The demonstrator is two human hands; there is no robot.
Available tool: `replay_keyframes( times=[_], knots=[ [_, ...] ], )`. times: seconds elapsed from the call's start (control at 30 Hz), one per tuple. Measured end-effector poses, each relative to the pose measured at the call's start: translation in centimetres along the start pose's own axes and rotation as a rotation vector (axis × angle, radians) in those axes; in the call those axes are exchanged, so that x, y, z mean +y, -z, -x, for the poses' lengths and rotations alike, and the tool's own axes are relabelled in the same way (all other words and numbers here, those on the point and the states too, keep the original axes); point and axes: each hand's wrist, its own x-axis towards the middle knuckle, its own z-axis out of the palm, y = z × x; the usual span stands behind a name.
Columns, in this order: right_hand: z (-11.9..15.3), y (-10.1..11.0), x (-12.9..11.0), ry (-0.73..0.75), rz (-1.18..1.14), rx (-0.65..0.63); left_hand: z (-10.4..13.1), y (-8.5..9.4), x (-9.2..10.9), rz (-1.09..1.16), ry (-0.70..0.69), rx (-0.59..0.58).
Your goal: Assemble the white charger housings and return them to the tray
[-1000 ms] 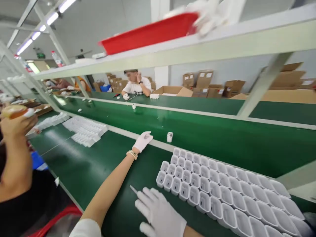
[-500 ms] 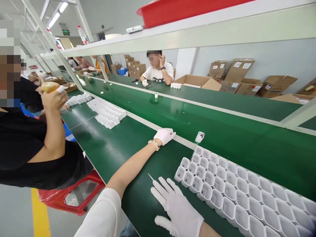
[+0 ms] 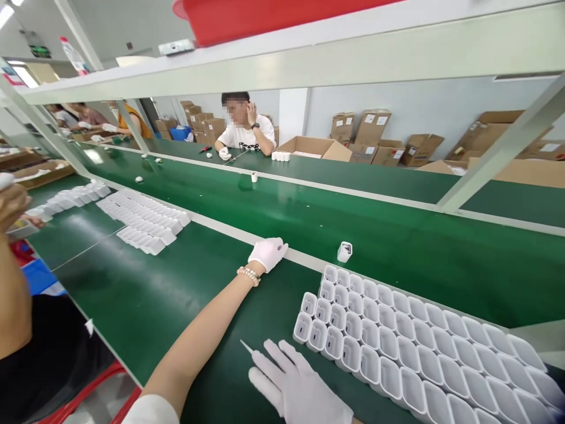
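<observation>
My left hand [image 3: 268, 254], in a white glove with a beaded bracelet at the wrist, reaches across and rests on the pale edge strip [image 3: 229, 231] of the green belt. Its fingers are loosely bent, slightly apart, with nothing visible in them. My right hand [image 3: 300, 386], also gloved, is held over the near tabletop, fingers spread. A thin white pointed tip [image 3: 247, 346] sticks out at one fingertip; I cannot tell what it is. Beside this hand stand rows of small white open-topped cups [image 3: 369, 359]. One white cup-like housing [image 3: 345, 251] with a dark inside lies on the belt.
More rows of white cups [image 3: 150, 215] stand at the left. A co-worker's arm [image 3: 13, 282] shows at the left edge. Another person [image 3: 247, 129] sits across the belt. A shelf [image 3: 309, 62] spans overhead, its post [image 3: 498, 147] at right. Cardboard boxes [image 3: 373, 126] line the wall.
The view has swung to the right, so the co-worker at left is mostly out of frame. The housing on the belt has shifted right relative to the cups. Both my hands keep nearly the same pose.
</observation>
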Motion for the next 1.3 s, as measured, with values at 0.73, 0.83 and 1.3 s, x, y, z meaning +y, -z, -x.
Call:
replay_keyframes(
  times=[0.73, 0.83, 1.3],
  knots=[
    [0.0, 0.8, 0.1, 0.013, -0.016, 0.014, 2.5, 1.3, 1.3, 0.517, -0.281, -0.522],
    [0.1, 1.3, -0.1, 0.015, -0.025, 0.006, 2.8, 1.3, 1.6, 0.535, -0.315, -0.631],
    [-0.1, 0.9, 0.5, 0.031, 0.024, 0.088, 2.6, 1.5, 1.9, 0.568, -0.342, -0.725]
  ],
)
